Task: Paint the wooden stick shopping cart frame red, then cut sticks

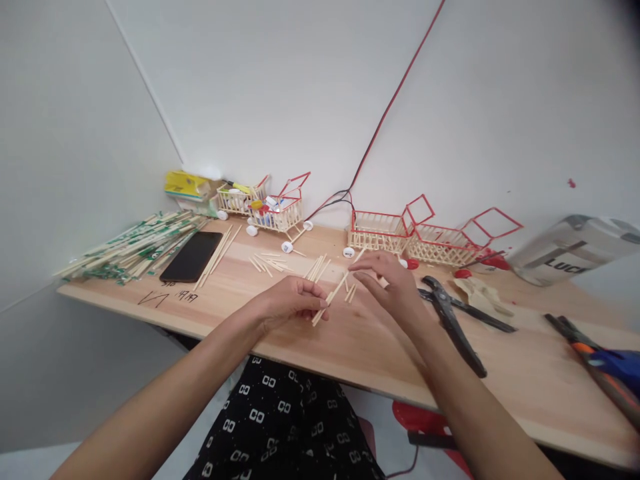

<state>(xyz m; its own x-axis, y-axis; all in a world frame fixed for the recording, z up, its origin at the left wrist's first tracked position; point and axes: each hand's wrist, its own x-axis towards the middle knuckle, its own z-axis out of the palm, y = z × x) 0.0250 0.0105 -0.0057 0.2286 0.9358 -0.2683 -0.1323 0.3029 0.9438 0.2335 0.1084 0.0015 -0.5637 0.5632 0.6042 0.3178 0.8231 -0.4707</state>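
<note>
My left hand (295,300) is closed around thin wooden sticks (318,319), pinching them between thumb and fingers just above the table. One longer stick (341,285) slants up from there toward my right hand (385,280), whose thumb and forefinger close on its far end. Short cut sticks (315,268) lie in a small group behind my left hand, and a few more short pieces (351,293) rest below my right hand. Another scatter of short sticks (267,263) lies further left. Black-handled pliers (450,320) lie right of my right hand.
Small stick-built carts with red trim (380,230) stand along the wall, beside a filled cart (277,213). At left lie a phone (191,257), long sticks (217,257) and a heap of wrapped chopsticks (135,250). A white bucket (575,253) and blue-handled tools (615,367) are at right.
</note>
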